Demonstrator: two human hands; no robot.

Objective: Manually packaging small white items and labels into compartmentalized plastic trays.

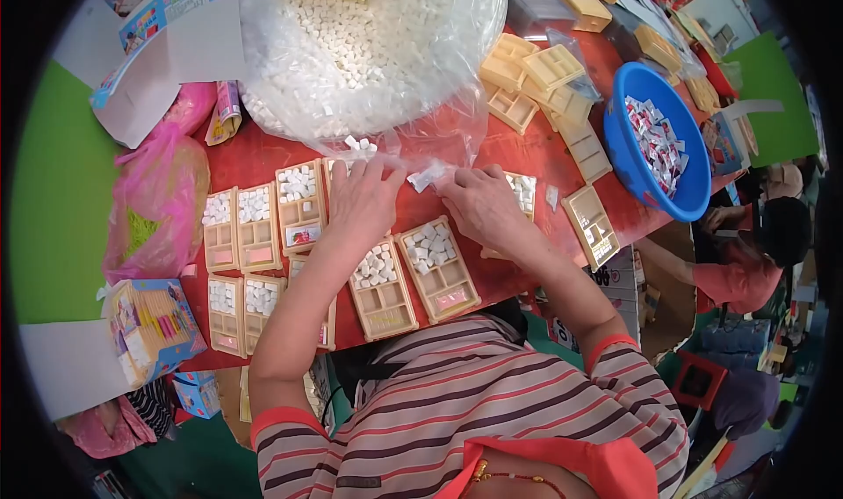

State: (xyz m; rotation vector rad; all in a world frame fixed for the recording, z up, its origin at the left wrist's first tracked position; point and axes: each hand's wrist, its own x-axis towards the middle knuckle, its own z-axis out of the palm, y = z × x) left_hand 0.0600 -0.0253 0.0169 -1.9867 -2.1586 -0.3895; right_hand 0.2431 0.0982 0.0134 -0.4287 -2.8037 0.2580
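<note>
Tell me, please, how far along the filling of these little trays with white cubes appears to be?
Done: filled trays at the left hold white cubes. In hand: the left hand and right hand rest by the clear bag of cubes, above two partly filled trays. Left: empty trays stacked near the blue bowl.

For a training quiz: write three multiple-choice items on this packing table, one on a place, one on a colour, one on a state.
1. Where is the big clear bag of white cubes?
A. beyond the hands
B. on the floor
C. inside the bowl

2. What colour is the bowl of wrapped sweets?
A. green
B. blue
C. yellow

3. What is the left hand doing?
A. lying flat on a tray
B. lifting the bowl
C. holding scissors

Answers: 1 A, it lies further up the table; 2 B, its rim is blue; 3 A, palm down over a tray, while the right hand pinches a small clear bag.
</note>
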